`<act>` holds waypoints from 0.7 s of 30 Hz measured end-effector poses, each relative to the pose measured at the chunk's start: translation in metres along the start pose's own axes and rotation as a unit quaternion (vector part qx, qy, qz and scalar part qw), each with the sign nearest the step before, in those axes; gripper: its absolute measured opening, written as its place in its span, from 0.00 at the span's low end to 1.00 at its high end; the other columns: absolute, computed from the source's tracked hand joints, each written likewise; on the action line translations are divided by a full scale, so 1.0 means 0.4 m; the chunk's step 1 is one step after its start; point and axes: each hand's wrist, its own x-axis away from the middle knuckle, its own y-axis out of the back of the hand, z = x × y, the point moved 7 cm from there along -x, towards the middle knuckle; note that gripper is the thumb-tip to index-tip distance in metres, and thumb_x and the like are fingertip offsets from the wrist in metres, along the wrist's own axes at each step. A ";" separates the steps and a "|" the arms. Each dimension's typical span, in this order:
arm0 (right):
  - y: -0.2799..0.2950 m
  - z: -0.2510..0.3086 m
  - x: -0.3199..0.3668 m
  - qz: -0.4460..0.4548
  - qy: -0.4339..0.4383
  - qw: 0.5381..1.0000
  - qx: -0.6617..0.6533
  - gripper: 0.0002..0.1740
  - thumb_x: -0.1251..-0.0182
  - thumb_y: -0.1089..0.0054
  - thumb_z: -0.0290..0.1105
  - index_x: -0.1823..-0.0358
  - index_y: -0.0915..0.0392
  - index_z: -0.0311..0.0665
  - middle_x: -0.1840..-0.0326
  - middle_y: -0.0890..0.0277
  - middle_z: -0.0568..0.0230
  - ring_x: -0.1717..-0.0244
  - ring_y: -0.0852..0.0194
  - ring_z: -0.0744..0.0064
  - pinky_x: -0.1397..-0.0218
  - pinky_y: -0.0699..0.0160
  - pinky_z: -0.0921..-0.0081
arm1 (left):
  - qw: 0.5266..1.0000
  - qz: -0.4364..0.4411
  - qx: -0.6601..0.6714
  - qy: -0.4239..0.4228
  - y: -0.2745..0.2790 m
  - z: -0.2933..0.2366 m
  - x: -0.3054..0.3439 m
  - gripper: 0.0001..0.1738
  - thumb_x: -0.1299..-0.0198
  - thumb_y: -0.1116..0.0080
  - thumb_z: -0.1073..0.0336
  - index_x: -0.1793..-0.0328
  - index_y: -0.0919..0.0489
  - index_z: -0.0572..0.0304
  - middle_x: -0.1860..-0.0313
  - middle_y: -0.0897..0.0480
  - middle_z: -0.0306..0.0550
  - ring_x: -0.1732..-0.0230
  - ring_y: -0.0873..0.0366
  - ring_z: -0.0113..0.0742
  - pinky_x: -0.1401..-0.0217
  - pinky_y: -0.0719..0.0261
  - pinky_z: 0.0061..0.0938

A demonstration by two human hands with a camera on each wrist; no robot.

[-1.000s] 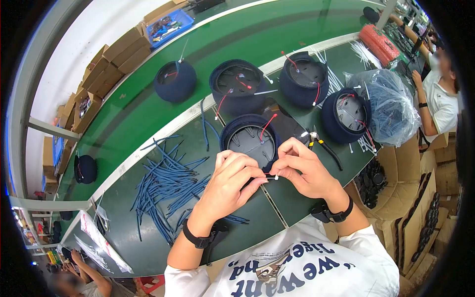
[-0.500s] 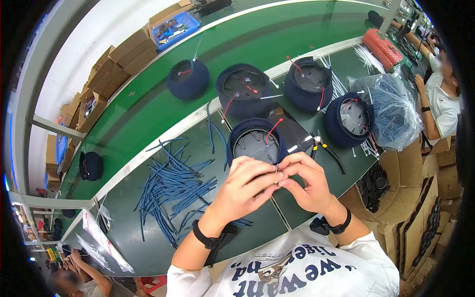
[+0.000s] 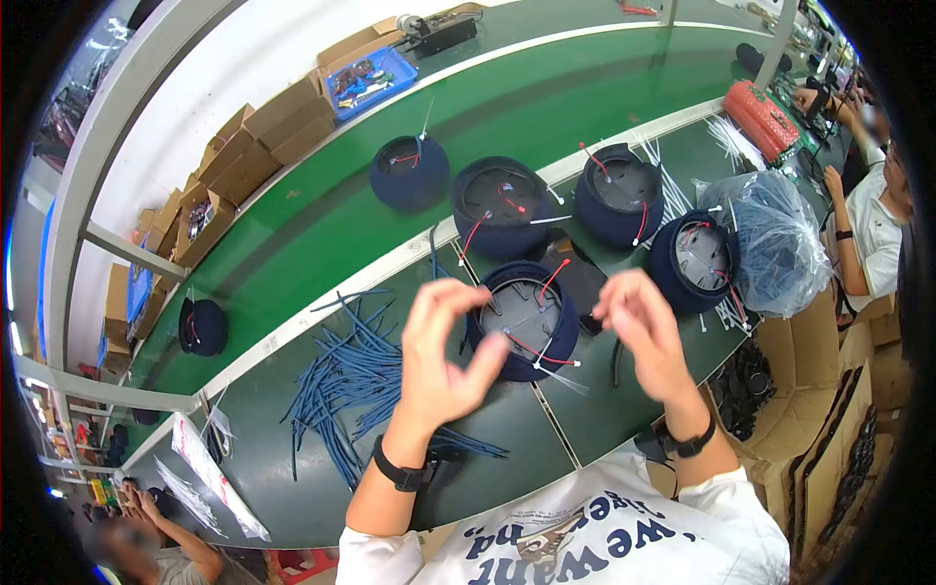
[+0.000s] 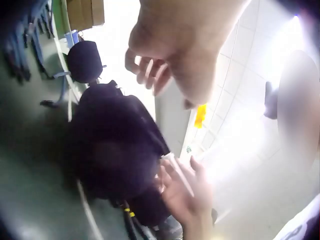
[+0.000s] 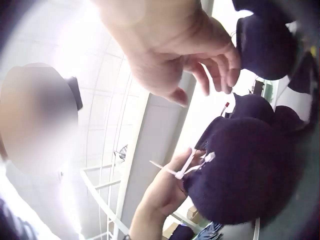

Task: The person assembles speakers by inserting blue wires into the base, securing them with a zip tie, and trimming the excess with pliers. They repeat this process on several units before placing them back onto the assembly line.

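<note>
A round navy fabric-covered shell with a grey plastic inside stands on the bench, opening upward. Red wires run inside it, and one lies across to the near rim. A white cable tie sits at that rim, its tail sticking out. My left hand hovers at the shell's left side, thumb and fingers spread apart and holding nothing. To the shell's right, my right hand is raised with loosely bent fingers and nothing in them. Below it shows a dark handle; yellow-banded plier handles appear in the left wrist view.
Similar navy shells stand behind and to the right. A pile of blue cords lies at left. Loose white cable ties and a clear plastic bag are at right. A green belt runs behind the bench.
Both hands were together pinching at the shell's near rim. Now they have come apart, left and right, letting go. The cable tie and red wire show at the rim.
</note>
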 end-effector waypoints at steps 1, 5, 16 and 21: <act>0.005 0.008 -0.041 -0.029 -0.028 0.999 0.028 0.10 0.26 0.32 0.33 0.54 0.21 0.34 0.52 0.22 0.57 0.50 0.18 0.63 0.42 0.20 0.68 | 0.996 -0.015 -0.033 0.076 0.004 0.028 -0.019 0.23 0.43 0.23 0.64 0.41 0.14 0.60 0.49 0.15 0.48 0.57 0.20 0.38 0.54 0.21 0.35; -0.090 -0.050 -0.193 0.061 -0.021 0.950 0.304 0.17 0.30 0.27 0.40 0.55 0.13 0.30 0.55 0.13 0.46 0.53 0.11 0.50 0.49 0.15 0.58 | 0.985 0.083 -0.042 0.145 -0.087 0.152 -0.070 0.20 0.36 0.24 0.59 0.45 0.12 0.64 0.60 0.14 0.50 0.64 0.20 0.39 0.57 0.21 0.33; -0.173 -0.003 -0.127 0.058 0.110 0.849 0.513 0.12 0.26 0.33 0.34 0.53 0.28 0.37 0.59 0.25 0.53 0.61 0.14 0.44 0.63 0.15 0.50 | 0.991 -0.132 -0.037 0.004 -0.088 0.081 -0.027 0.04 0.40 0.30 0.80 0.59 0.13 0.68 0.63 0.15 0.53 0.64 0.14 0.45 0.59 0.17 0.34; -0.148 0.003 -0.118 0.047 0.154 0.893 0.419 0.15 0.28 0.29 0.38 0.53 0.23 0.36 0.57 0.21 0.53 0.62 0.14 0.50 0.61 0.14 0.57 | 0.998 -0.062 0.003 0.022 -0.068 0.082 -0.035 0.08 0.40 0.28 0.76 0.54 0.11 0.65 0.60 0.14 0.48 0.65 0.17 0.37 0.60 0.19 0.30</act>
